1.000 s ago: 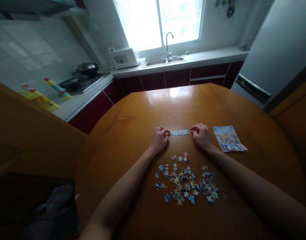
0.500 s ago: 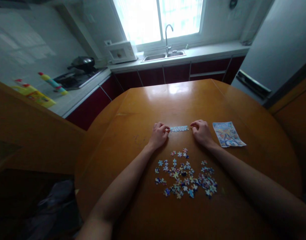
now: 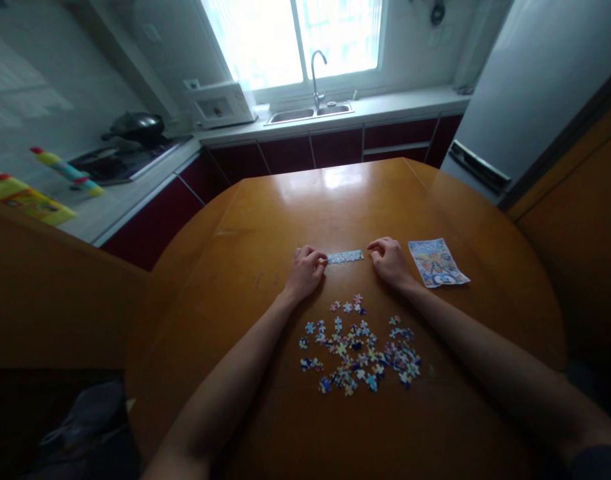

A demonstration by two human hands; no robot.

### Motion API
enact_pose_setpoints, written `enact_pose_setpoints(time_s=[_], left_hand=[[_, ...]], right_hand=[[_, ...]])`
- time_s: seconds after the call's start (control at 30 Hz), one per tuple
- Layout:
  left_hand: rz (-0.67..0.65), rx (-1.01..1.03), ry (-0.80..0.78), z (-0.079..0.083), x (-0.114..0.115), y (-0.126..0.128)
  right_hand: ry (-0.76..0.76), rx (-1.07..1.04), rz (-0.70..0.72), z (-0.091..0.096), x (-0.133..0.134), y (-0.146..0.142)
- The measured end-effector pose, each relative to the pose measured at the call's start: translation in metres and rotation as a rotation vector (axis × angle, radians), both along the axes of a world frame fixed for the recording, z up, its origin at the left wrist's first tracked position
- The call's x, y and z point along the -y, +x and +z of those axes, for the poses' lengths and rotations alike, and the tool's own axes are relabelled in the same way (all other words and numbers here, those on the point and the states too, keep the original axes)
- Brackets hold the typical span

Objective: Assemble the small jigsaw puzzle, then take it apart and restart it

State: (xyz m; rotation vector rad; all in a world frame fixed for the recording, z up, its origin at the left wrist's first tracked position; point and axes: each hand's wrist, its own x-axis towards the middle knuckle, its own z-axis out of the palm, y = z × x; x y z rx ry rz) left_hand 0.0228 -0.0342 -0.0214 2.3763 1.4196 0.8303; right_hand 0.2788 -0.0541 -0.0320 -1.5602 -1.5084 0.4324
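A narrow strip of joined jigsaw pieces (image 3: 346, 257), pale blue and white, lies flat on the wooden table. My left hand (image 3: 306, 270) rests at its left end, fingers bent, with thumb and fingertips closed against the strip's edge. Just off the right end is my right hand (image 3: 388, 260), its fingers loosely curved and apart, holding nothing. Between my forearms spreads a heap of loose jigsaw pieces (image 3: 358, 353) in mixed colours. To the right of my right hand lies a creased picture sheet (image 3: 438, 263) with a colourful cartoon print.
The wooden table (image 3: 265, 220) has cut corners. Beyond it run a counter with a sink (image 3: 310, 115), a faucet (image 3: 315, 77) and a microwave (image 3: 221, 105). A pan (image 3: 138, 127) sits on the stove at left, near yellow bottles (image 3: 30, 200). A refrigerator (image 3: 530, 93) stands at right.
The whole view has shifted, so everything appears further left. Both hands keep their places at the strip's two ends, and the loose pieces lie as before.
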Motion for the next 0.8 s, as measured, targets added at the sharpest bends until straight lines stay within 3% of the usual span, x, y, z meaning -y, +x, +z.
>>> enact_pose_setpoints(time_s=[0.1, 0.2, 0.33, 0.43, 0.53, 0.7, 0.8], left_hand=[[0.001, 0.003, -0.001, 0.0, 0.0, 0.0], [-0.002, -0.002, 0.0, 0.0, -0.001, -0.001], [-0.008, -0.014, 0.001, 0.001, -0.001, -0.001], [-0.005, -0.015, 0.002, 0.001, -0.002, -0.001], [-0.018, -0.015, 0.012, 0.001, -0.003, -0.001], [-0.032, -0.025, 0.03, -0.001, -0.006, -0.002], [-0.037, -0.03, 0.036, -0.002, -0.006, -0.003]], right_hand=[[-0.015, -0.05, -0.017, 0.011, -0.003, 0.006], [-0.013, -0.085, 0.001, 0.033, 0.001, 0.013], [0.002, -0.07, 0.154, 0.068, 0.023, 0.017], [0.001, 0.006, 0.238, 0.08, 0.046, 0.02], [-0.067, 0.083, 0.28, 0.076, 0.068, 0.03], [-0.391, 0.069, 0.372, 0.05, 0.092, 0.048], [-0.487, 0.06, 0.438, 0.042, 0.097, 0.05]])
